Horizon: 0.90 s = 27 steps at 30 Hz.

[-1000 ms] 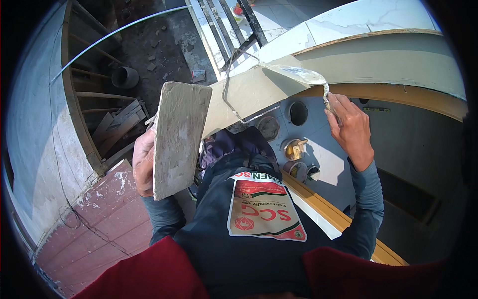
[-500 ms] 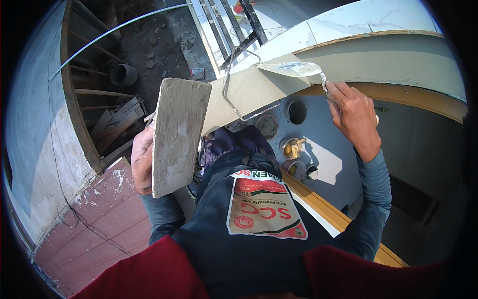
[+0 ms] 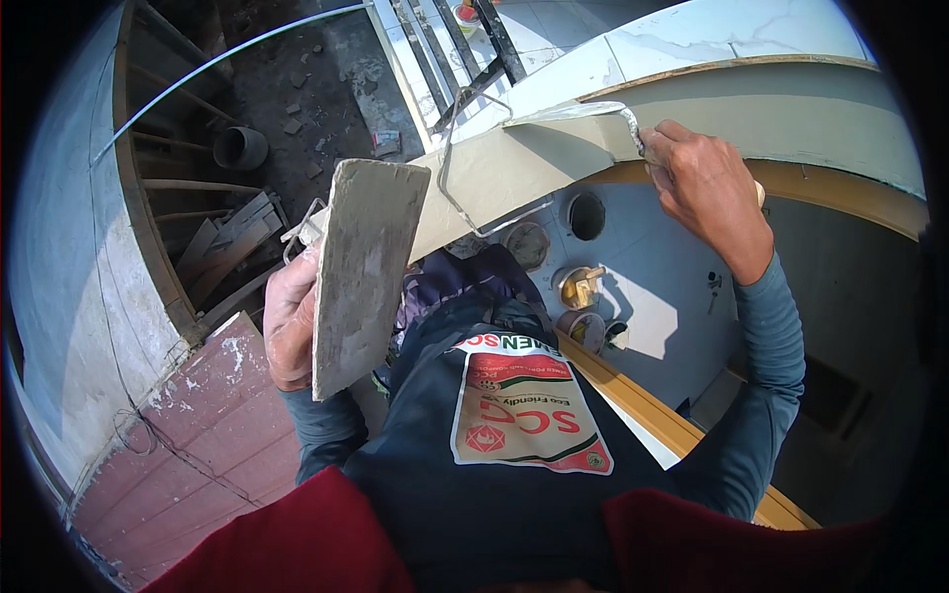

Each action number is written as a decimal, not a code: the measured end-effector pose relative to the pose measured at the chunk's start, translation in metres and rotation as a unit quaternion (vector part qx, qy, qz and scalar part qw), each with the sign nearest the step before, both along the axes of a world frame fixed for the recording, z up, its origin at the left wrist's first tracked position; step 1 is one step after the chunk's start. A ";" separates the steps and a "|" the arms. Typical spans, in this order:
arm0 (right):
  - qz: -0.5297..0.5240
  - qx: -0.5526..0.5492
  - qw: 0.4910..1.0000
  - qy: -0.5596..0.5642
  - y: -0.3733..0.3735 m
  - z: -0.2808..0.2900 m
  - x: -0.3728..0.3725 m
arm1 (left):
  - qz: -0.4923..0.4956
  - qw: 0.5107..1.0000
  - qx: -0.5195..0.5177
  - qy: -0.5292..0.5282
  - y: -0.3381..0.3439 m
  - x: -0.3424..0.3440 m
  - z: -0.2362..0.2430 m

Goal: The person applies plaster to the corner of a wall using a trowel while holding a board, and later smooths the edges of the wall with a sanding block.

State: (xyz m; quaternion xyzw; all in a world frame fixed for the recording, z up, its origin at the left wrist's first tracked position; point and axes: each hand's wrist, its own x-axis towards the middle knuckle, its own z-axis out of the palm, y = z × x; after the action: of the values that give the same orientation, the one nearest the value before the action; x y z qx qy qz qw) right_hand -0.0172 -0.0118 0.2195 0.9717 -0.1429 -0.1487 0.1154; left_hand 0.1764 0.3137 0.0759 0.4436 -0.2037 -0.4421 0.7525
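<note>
Head view shows the left hand (image 3: pixel 290 321) with fingers wrapped around the edge of a plaster-smeared hawk board (image 3: pixel 364 272), held tilted. Right hand (image 3: pixel 704 188) has its fingers closed on what seems a trowel (image 3: pixel 578 112), its blade lying on the curved plastered ledge (image 3: pixel 514 168).

The flat board (image 3: pixel 364 272) looks wooden, its face crusted with dried grey plaster, rough and matt. The trowel blade (image 3: pixel 568 112) is smooth metal (thinly smeared with plaster). The curved ledge (image 3: pixel 514 173) carries damp, matt beige plaster. Above it, the white slab (image 3: pixel 692 44) looks polished and glossy, veined like marble.
</note>
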 end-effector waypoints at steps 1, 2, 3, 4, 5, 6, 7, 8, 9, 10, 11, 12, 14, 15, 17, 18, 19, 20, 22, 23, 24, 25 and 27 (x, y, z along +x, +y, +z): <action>-0.012 0.003 1.000 -0.022 0.006 -0.004 -0.007 | 0.002 0.999 0.034 -0.003 -0.003 -0.003 0.005; -0.024 0.007 0.999 -0.045 0.012 -0.009 -0.013 | 0.006 0.998 0.070 -0.006 -0.004 -0.005 0.008; -0.040 0.011 0.998 -0.042 0.015 -0.013 -0.020 | -0.010 0.998 0.053 -0.022 -0.004 -0.004 0.004; -0.040 0.011 0.998 -0.044 0.019 -0.018 -0.026 | -0.010 0.998 0.053 -0.023 -0.005 -0.005 0.003; -0.050 0.001 0.997 -0.055 0.023 -0.023 -0.031 | -0.023 0.997 0.070 -0.027 -0.006 -0.007 0.005; -0.060 -0.008 0.996 -0.066 0.025 -0.029 -0.036 | -0.035 0.995 0.087 -0.031 -0.008 -0.009 0.006; -0.059 -0.001 0.995 -0.084 0.027 -0.036 -0.042 | -0.051 0.996 0.072 -0.012 -0.012 -0.011 0.010; -0.058 -0.001 0.995 -0.087 0.028 -0.042 -0.047 | -0.051 0.996 0.072 -0.015 -0.014 -0.013 0.011; -0.061 0.012 0.991 -0.117 0.029 -0.047 -0.051 | -0.051 0.996 0.068 -0.020 -0.016 -0.015 0.011; -0.064 0.024 0.987 -0.145 0.029 -0.051 -0.056 | -0.053 0.996 0.063 -0.023 -0.017 -0.017 0.010; -0.064 0.025 0.987 -0.146 0.029 -0.056 -0.059 | -0.063 0.995 0.059 -0.049 -0.017 -0.015 0.006; -0.069 0.029 0.984 -0.162 0.028 -0.059 -0.062 | -0.063 0.995 0.060 -0.050 -0.018 -0.014 0.007; -0.076 0.035 0.980 -0.179 0.028 -0.068 -0.068 | -0.072 0.994 0.058 -0.063 -0.018 -0.014 0.006; -0.078 0.039 0.978 -0.190 0.027 -0.071 -0.071 | -0.072 0.994 0.059 -0.064 -0.017 -0.013 0.007; -0.077 0.044 0.975 -0.202 0.026 -0.078 -0.075 | -0.084 0.991 0.095 -0.039 -0.013 -0.014 0.008; -0.087 0.052 0.972 -0.212 0.026 -0.081 -0.077 | -0.083 0.991 0.096 -0.040 -0.013 -0.015 0.008; -0.095 0.061 0.969 -0.221 0.025 -0.083 -0.079 | -0.076 0.992 0.093 -0.033 -0.012 -0.016 0.009; -0.093 0.063 0.969 -0.221 0.025 -0.086 -0.080 | -0.070 0.993 0.089 -0.025 -0.011 -0.017 0.009; -0.093 0.072 0.962 -0.248 0.025 -0.091 -0.083 | -0.064 0.994 0.084 -0.039 -0.010 -0.018 0.008; -0.092 0.073 0.962 -0.247 0.025 -0.094 -0.085 | -0.060 0.994 0.077 -0.053 -0.009 -0.019 0.008; -0.105 0.075 0.949 -0.289 0.024 -0.097 -0.087 | -0.059 0.994 0.078 -0.053 -0.007 -0.018 0.007; -0.116 0.076 0.934 -0.330 0.023 -0.098 -0.088 | -0.065 0.992 0.097 -0.036 -0.004 -0.019 0.007; -0.104 0.082 0.932 -0.338 0.022 -0.097 -0.089 | -0.071 0.990 0.117 -0.018 -0.005 -0.022 0.007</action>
State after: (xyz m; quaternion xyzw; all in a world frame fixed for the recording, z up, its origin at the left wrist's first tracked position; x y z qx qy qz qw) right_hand -0.1058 0.0098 0.1227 0.9503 -0.2610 0.1662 -0.0358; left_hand 0.1544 0.3083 0.0831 0.5209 -0.1952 -0.5068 0.6585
